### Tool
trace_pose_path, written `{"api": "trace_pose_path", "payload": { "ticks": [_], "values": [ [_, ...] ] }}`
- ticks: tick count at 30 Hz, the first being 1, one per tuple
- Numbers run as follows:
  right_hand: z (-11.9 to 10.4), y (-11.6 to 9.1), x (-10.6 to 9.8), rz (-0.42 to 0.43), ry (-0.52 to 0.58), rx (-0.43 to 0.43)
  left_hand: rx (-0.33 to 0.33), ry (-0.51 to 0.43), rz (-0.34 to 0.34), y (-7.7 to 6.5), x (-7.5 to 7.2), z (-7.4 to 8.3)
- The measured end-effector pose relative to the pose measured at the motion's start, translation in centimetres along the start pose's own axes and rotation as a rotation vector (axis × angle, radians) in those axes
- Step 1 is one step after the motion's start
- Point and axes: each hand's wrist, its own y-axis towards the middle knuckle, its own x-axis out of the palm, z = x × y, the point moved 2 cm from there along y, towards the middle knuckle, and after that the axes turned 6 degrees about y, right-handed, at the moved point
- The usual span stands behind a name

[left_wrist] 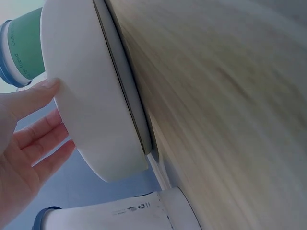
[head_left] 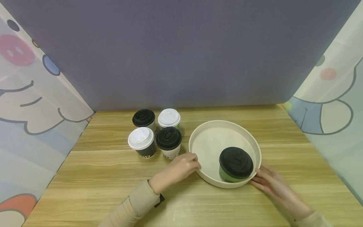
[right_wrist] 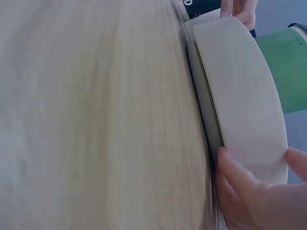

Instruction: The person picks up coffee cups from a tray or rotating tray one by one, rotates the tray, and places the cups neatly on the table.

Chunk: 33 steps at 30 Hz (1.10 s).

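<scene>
A round cream tray stands on the table, and a green paper cup with a black lid stands inside it near the front right. My left hand pinches the tray's left front rim; in the left wrist view the thumb lies on the outer side and the other fingers reach over the rim. At the right front edge, my right hand holds the tray, its fingers low on the outer wall and the thumb at the rim. A dark seam runs along the tray's bottom in both wrist views.
Left of the tray several lidded cups stand close together: a black-lidded cup and a white-lidded cup behind, a white-lidded dark cup and a black-lidded white cup in front. A grey panel rises behind the wooden table.
</scene>
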Motion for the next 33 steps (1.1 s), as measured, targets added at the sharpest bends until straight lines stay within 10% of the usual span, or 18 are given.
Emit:
{"api": "trace_pose_path", "payload": {
  "ticks": [19, 33],
  "values": [
    [0.6, -0.4, 0.3, 0.102, -0.037, 0.016, -0.025, 0.017, -0.03, 0.1, -0.4, 0.0],
    [0.6, -0.4, 0.3, 0.038, -0.006, 0.003, -0.006, 0.026, 0.013, 3.2, -2.1, 0.8]
  ]
}}
